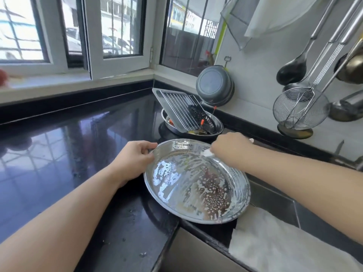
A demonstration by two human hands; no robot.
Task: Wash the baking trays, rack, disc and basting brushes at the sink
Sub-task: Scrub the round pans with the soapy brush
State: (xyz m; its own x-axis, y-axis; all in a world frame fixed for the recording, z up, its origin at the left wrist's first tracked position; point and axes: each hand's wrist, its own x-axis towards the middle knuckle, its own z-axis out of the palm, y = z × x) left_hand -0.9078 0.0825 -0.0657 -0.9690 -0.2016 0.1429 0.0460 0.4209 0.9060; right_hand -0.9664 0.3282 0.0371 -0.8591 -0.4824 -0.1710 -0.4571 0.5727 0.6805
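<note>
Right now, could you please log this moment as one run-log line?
step: scrubbing | left hand: grips rim of soapy round steel tray | right hand: holds white scrubber on tray | pending: rectangular wire rack

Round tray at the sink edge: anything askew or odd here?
Yes. The round tray, covered in suds, sits half on the black counter with its right rim hanging over the sink. The left hand grips its left rim; the right hand scrubs with something white. Behind, a rack leans tilted in a bowl.
</note>
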